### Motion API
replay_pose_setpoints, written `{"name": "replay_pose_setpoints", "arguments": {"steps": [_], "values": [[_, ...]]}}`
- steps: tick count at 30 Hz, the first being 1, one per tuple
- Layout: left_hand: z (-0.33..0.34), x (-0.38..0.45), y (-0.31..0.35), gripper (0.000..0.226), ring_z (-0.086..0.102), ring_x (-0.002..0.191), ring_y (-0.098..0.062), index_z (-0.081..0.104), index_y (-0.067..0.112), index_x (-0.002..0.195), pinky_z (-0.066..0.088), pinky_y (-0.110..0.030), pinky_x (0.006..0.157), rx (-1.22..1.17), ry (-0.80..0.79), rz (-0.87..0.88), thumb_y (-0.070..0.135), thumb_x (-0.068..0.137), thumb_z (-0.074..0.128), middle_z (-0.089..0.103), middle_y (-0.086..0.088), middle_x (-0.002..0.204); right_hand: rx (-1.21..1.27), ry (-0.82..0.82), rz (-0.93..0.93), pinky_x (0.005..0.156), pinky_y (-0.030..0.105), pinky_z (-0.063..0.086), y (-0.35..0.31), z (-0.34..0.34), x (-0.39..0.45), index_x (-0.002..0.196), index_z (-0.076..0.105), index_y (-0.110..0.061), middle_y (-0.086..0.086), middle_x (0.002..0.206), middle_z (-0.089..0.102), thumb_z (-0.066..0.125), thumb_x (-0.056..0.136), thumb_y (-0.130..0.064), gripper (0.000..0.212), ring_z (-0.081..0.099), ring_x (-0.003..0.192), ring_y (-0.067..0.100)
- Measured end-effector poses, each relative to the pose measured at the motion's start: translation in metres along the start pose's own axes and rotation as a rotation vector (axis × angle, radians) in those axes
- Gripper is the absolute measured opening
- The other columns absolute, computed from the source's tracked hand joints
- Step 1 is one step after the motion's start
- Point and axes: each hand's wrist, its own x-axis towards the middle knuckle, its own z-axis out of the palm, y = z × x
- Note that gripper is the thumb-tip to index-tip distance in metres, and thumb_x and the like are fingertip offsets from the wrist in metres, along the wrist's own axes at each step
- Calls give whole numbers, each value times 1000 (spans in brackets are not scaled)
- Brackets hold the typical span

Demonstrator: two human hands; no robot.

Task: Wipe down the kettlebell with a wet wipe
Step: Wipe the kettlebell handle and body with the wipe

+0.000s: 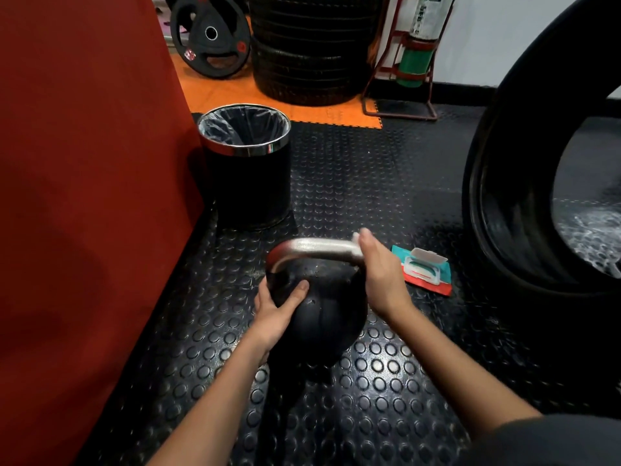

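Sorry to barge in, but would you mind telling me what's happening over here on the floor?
A person is cleaning a black kettlebell that sits on the studded rubber floor. The left hand steadies the ball, while the right hand presses a white wet wipe against the right end of the silver handle. An open pack of wipes lies just to the right, and a lined bin stands behind.

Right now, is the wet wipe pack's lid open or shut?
Open: the wipe pack's white lid stands flipped up, away from its opening.
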Motion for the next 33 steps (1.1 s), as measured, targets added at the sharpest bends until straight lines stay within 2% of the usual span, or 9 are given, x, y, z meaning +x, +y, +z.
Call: {"name": "replay_pose_setpoints", "arguments": {"steps": [5, 9, 13, 17, 21, 25, 28, 30, 33], "values": [[2, 1, 0, 114, 38, 135, -18, 30, 44, 142, 32, -36, 112, -24, 48, 21, 85, 44, 70, 34, 4, 147, -777, -215, -301, 97, 43, 35, -59, 25, 14, 84, 63, -20, -5, 77, 60, 9, 90, -73, 75, 62, 85, 22], [3, 2, 1, 110, 37, 136, -20, 26, 44, 144, 31, -38, 113, 3, 48, -2, 81, 51, 70, 32, 4, 150, -693, -29, -506, 96, 40, 37, -36, 29, 0, 93, 62, -21, -8, 85, 58, 35, 95, -64, 51, 56, 84, 19], [1, 3, -2, 107, 39, 135, -19, 28, 47, 140, 32, -43, 115, -10, 26, -12, 87, 49, 69, 35, 6, 147, -389, 116, -328, 90, 46, 45, 2, 9, -4, 92, 61, -25, -12, 87, 60, 39, 99, -56, 38, 57, 85, 16], [-1, 5, -4, 116, 38, 136, -18, 22, 45, 145, 32, -44, 115, -12, 10, -23, 88, 48, 68, 31, 7, 151, 130, -50, 101, 93, 49, 52, 27, -3, 4, 89, 73, -14, -1, 88, 75, 24, 86, -88, 89, 68, 91, 13], [0, 7, -5, 115, 36, 137, -19, 20, 46, 146, 31, -44, 116, -8, 8, -23, 88, 50, 68, 29, 9, 152, -179, -263, 204, 91, 41, 45, -11, -16, 29, 88, 77, -9, 11, 97, 74, 14, 89, -86, 100, 66, 96, 25], [1, 8, -6, 108, 41, 133, -17, 29, 48, 140, 34, -44, 114, -39, 29, -6, 86, 48, 71, 37, 9, 145, -624, -415, -62, 86, 41, 40, -61, 1, 37, 128, 63, -13, 18, 110, 68, 23, 104, -60, 66, 61, 105, 35], [1, 8, -6, 106, 41, 132, -16, 31, 47, 140, 34, -43, 114, -32, 36, 2, 86, 49, 71, 38, 8, 144, -640, -282, -267, 81, 40, 44, -57, 20, 24, 87, 66, -23, 1, 85, 71, 17, 96, -74, 71, 64, 89, 27], [2, 7, -4, 107, 42, 132, -16, 30, 47, 140, 35, -42, 113, -30, 37, 0, 86, 49, 70, 37, 7, 146, -514, -154, -429, 77, 38, 43, -43, 20, 17, 70, 53, -34, -9, 68, 59, 22, 98, -66, 53, 60, 75, 18], [1, 5, -3, 108, 40, 133, -17, 28, 46, 142, 34, -42, 114, -24, 24, 0, 86, 50, 69, 34, 6, 147, -271, -15, -474, 76, 38, 40, -12, 13, 6, 76, 50, -44, -16, 73, 53, 34, 104, -48, 32, 53, 77, 9]]}}
